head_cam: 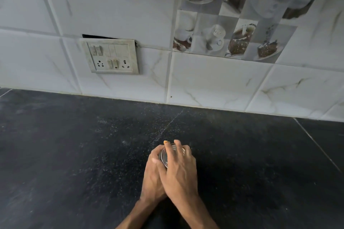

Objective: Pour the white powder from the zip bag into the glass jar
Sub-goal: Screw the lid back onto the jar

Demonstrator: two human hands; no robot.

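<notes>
A small glass jar stands on the black counter, near the middle front. My left hand wraps around its left side with fingers curled on the glass. My right hand lies over the jar's top, fingers curved down over the rim, so most of the jar is hidden. An orange-tinted fingertip shows at the far edge of the jar. No zip bag is in view.
A white tiled wall rises behind the counter. A switch and socket panel is set in the wall at the left. Fine white specks are scattered on the counter around the jar.
</notes>
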